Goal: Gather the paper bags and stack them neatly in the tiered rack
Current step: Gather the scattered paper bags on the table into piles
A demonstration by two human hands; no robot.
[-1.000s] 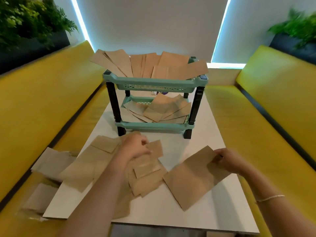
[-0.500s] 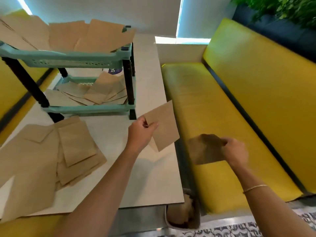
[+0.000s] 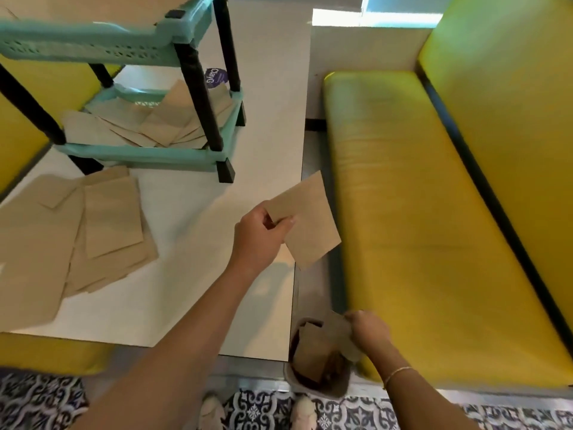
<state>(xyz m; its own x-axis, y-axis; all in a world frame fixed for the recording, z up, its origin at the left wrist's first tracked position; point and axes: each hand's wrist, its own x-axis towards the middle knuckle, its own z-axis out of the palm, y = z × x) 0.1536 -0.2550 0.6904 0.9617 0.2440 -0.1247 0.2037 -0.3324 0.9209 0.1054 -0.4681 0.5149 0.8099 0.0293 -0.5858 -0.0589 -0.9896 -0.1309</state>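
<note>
Nearest, the right hand (image 3: 367,328) reaches down beside the front corner of the yellow cushioned bench seat (image 3: 434,212), its fingers curled on the top edge of a crumpled brown paper bag (image 3: 336,324) that hangs over a small pale bin (image 3: 322,387) on the patterned tile floor (image 3: 356,414). Just below those fingers, more brown paper (image 3: 313,352) stands inside the bin. A thin bracelet (image 3: 398,372) circles the right wrist.

Farther up, the left hand (image 3: 260,237) is raised over the right edge of the white rectangular table (image 3: 186,299), thumb and fingers pinching the left edge of a flat brown paper bag (image 3: 305,218) that is tilted and sticks out past the table edge towards the bench.

Well to the left of that hand, a loose overlapping heap of flat brown paper bags (image 3: 77,234) lies on the table, unstacked.

Beyond the left fingers stands the two-tier rack with teal plastic trays and black legs (image 3: 173,156). Its lower tray holds a fanned, untidy layer of brown bags (image 3: 148,125); the upper tray (image 3: 93,41) is cut off at the top of the view, so its contents cannot be told. Behind the rack, a round purple sticker (image 3: 215,77) lies on the table.
</note>
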